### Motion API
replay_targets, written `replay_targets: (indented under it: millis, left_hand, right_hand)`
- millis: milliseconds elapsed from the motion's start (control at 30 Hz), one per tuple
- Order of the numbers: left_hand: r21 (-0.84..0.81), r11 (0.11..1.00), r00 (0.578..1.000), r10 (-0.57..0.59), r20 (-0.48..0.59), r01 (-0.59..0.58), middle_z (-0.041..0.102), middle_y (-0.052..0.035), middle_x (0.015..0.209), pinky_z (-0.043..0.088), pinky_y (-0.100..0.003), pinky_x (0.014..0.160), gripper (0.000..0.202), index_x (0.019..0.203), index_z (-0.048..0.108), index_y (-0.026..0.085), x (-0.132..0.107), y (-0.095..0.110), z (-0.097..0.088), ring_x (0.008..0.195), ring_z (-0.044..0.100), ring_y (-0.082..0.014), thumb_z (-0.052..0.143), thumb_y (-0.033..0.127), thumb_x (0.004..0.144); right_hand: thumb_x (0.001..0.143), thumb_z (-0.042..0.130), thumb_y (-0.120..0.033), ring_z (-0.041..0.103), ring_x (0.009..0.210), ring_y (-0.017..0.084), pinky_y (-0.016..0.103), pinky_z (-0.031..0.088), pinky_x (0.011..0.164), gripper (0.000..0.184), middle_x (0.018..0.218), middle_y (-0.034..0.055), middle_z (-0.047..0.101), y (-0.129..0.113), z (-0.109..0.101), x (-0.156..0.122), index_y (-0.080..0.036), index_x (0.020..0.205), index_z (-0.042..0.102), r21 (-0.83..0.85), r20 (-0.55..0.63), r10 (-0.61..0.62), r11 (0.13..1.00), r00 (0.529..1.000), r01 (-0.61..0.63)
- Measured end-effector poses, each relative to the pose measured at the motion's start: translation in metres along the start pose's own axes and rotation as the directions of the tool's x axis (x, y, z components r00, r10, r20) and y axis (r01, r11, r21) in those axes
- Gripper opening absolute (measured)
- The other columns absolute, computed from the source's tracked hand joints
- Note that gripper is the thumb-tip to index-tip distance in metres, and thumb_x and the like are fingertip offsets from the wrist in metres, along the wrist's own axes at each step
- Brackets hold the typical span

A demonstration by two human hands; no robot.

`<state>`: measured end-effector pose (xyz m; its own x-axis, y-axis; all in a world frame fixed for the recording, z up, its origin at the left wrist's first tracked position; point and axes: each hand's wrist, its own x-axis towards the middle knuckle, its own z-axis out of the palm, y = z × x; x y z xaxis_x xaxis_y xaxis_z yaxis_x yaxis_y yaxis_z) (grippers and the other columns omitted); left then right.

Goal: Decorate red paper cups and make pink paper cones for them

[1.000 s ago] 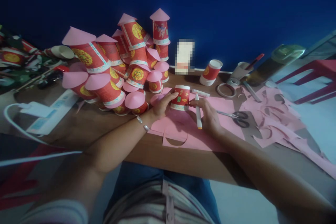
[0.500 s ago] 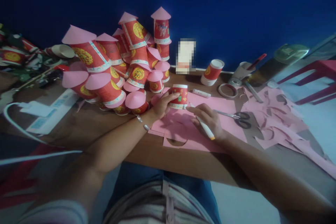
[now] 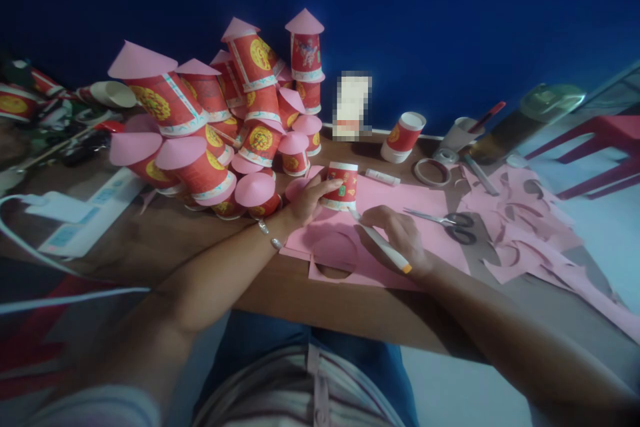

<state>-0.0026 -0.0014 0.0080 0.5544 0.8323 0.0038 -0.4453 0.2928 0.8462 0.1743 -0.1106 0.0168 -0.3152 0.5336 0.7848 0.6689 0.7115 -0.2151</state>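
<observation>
Your left hand [image 3: 307, 203] holds a red paper cup [image 3: 343, 183] from its left side, with the thumb lying across the printed front. This cup is nearly upright, its narrower white end upward, above the pink paper [image 3: 425, 207] in front of you; I cannot tell if it rests on the paper. Your right hand [image 3: 400, 233] has its grip closed around a white marker [image 3: 383, 244] with an orange end. The marker is tilted, the orange end is toward you, and its other end is just beside the lower edge of the cup; whether they touch, I cannot tell.

To the right of this hand lie the scissors [image 3: 460, 227], their blades pointing toward it. Behind the hands there is a small white tube [image 3: 383, 177], and farther to the right a roll of tape [image 3: 433, 173]. Many red cups with pink paper cones [image 3: 255, 192] are piled at the left side of the table [image 3: 280, 287], near a white power strip [image 3: 95, 213]. Cut pink scraps [image 3: 525, 213] spread at the right.
</observation>
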Motion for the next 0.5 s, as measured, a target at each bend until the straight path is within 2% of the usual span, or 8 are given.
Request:
replay_targets:
  millis: [200, 500]
  left_hand:
    - [0.035, 0.999, 0.998, -0.017, 0.061, 0.015, 0.07, -0.0013, 0.087, 0.049, -0.031, 0.077, 0.037, 0.104, 0.063, 0.016, -0.0007, 0.003, 0.0014, 0.08, 0.066, -0.0165, 0.077, 0.034, 0.076]
    - [0.096, 0.995, 0.996, -0.033, 0.084, 0.025, 0.068, -0.0008, 0.083, 0.048, -0.029, 0.071, 0.034, 0.1, 0.061, 0.016, -0.0038, 0.006, 0.0033, 0.076, 0.064, -0.0152, 0.076, 0.036, 0.077]
  right_hand:
    - [0.093, 0.067, -0.013, 0.069, 0.071, 0.015, 0.025, 0.054, 0.061, 0.019, 0.084, 0.0035, 0.071, -0.0018, -0.001, 0.0019, -0.02, 0.108, 0.058, 0.004, 0.006, -0.025, 1.0, 1.0, 0.025]
    - [0.093, 0.065, -0.012, 0.067, 0.068, 0.015, 0.025, 0.051, 0.059, 0.015, 0.081, 0.0029, 0.069, -0.0022, -0.0026, 0.005, -0.02, 0.103, 0.057, -0.064, 0.019, -0.023, 0.998, 1.0, 0.024]
